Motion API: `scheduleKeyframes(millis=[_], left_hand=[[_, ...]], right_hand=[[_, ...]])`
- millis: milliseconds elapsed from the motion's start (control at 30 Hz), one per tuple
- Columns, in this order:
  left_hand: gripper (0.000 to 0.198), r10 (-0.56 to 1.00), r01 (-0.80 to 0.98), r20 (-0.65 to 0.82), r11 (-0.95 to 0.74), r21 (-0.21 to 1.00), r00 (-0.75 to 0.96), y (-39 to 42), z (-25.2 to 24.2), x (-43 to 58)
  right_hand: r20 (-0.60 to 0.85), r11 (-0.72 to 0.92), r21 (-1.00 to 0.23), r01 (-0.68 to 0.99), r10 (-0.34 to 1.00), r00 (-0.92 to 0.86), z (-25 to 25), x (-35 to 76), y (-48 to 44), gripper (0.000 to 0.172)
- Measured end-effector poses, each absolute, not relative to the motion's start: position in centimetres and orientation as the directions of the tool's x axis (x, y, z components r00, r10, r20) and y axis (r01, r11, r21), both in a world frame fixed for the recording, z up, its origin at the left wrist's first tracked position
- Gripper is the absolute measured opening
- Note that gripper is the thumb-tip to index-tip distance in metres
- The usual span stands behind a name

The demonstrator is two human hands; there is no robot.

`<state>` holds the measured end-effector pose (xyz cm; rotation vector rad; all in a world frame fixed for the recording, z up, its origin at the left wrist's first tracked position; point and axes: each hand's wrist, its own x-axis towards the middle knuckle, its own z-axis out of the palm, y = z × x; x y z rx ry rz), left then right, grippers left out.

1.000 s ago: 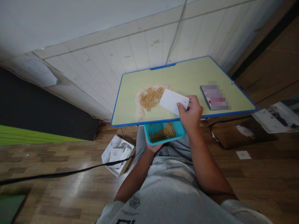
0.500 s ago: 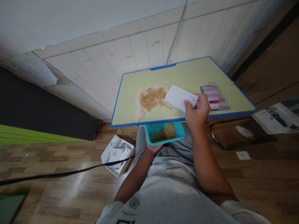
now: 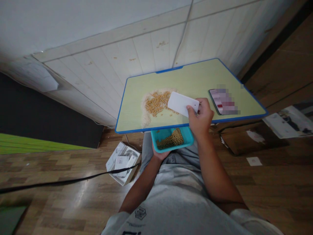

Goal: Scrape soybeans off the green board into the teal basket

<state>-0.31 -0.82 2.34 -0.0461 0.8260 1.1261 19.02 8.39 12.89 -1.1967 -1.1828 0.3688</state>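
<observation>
Between thumb and fingers, my right hand (image 3: 202, 117) grips a white flat plastic card-like scraper (image 3: 182, 101), tilted over the right side of a pile of soybeans (image 3: 157, 103). Pale fine grains, perhaps rice (image 3: 146, 116), ring the beans on the small table (image 3: 129, 101). Below the table's front edge, my left hand (image 3: 161, 155) holds a turquoise plastic container (image 3: 187, 138) from underneath at my lap; its fingers are mostly hidden. Soybeans (image 3: 172, 139) lie inside the container, heaped toward its right.
A phone (image 3: 221, 102) lies on the right part of the table. On the floor at left stands an open white box (image 3: 123, 163) with papers and a cable. A black strap (image 3: 73, 181) crosses the left side. A cardboard box (image 3: 242, 140) is at right, and a panelled wall (image 3: 110, 62) stands behind.
My right hand and the white scraper have moved left, covering more of the bean pile's right side. A few beans now lie apart near the scraper's lower edge. The container stays in place.
</observation>
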Motion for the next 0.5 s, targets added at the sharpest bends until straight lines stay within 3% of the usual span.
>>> scheduleKeyframes(millis=[500], left_hand=[[0.079,0.802,-0.832,-0.539,0.468,0.299,0.258,-0.6,-0.2,-1.1]], right_hand=[[0.553,0.402,-0.818,0.41,0.746,0.372,12.0,19.2,9.0,0.022]])
